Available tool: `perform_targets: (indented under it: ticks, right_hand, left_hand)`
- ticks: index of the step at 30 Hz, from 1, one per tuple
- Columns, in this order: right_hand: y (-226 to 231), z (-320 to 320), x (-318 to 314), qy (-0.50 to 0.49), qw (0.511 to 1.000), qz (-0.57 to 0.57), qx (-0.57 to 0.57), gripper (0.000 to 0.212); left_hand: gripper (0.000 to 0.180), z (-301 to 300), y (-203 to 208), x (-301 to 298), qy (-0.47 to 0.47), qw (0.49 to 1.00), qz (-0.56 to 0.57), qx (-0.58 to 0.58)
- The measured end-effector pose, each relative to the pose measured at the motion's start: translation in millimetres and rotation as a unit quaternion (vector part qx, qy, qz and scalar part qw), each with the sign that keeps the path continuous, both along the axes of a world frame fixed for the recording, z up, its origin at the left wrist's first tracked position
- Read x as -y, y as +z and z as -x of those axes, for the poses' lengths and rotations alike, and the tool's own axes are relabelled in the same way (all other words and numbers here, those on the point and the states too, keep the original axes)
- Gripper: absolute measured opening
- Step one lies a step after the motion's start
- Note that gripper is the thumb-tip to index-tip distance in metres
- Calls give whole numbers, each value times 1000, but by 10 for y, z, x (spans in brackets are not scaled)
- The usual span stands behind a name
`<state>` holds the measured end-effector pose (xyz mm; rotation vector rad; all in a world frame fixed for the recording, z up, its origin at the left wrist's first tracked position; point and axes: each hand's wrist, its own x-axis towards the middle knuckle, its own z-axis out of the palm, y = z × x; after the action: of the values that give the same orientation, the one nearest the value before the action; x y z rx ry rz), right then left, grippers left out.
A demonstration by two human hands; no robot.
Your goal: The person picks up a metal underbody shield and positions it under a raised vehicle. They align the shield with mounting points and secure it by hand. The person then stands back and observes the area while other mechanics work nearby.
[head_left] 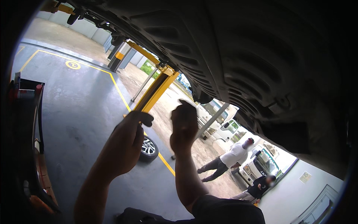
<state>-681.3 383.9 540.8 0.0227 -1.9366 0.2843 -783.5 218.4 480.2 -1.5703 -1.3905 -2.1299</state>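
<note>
- Head view: the ribbed dark underside (pixel 209 48) of a raised vehicle spans the frame overhead, filling its upper right.
- Below it, apart in the picture, two hands rise in silhouette; the left hand (pixel 128 140) appears curled, a dark shape at its fingers, but whether it grips anything cannot be told.
- The right hand (pixel 184 128), just beside it, is blurred and backlit; whether its fingers are spread or pinching is equally unclear.
- Good practice here, in judgement: more light on the panel, both hands in sight, head clear of the low edges, steady footing for overhead reach.
- Beyond the hands stands a yellow lift post (pixel 160 89); a wheel (pixel 149 148) lies on the grey floor (pixel 74 123), partly behind the left hand.
- Farther out, a person in a white top (pixel 235 155) and another in dark clothing (pixel 261 187) appear near parked trucks (pixel 248 173).
</note>
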Motion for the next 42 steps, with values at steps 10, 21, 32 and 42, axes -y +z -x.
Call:
perform_targets:
  ticks: [10,21,32,42]
  right_hand:
    - [-859,-720,-510,216,848,130,466,26]
    - [-1105,-1126,-2,258,851,55,454,30]
    - [-1420,-1014,708,298,817,48,492,18]
    - [-1418,-1039,795,302,782,42,543,17]
  left_hand:
    - [33,-1170,-1098,-640,-163,883,21,440]
    - [37,-1890,-1456,-232,-90,853,-76,508]
    - [29,-2110,-1951,465,126,833,-55,535]
    - [29,-2204,-1863,628,119,860,-34,495]
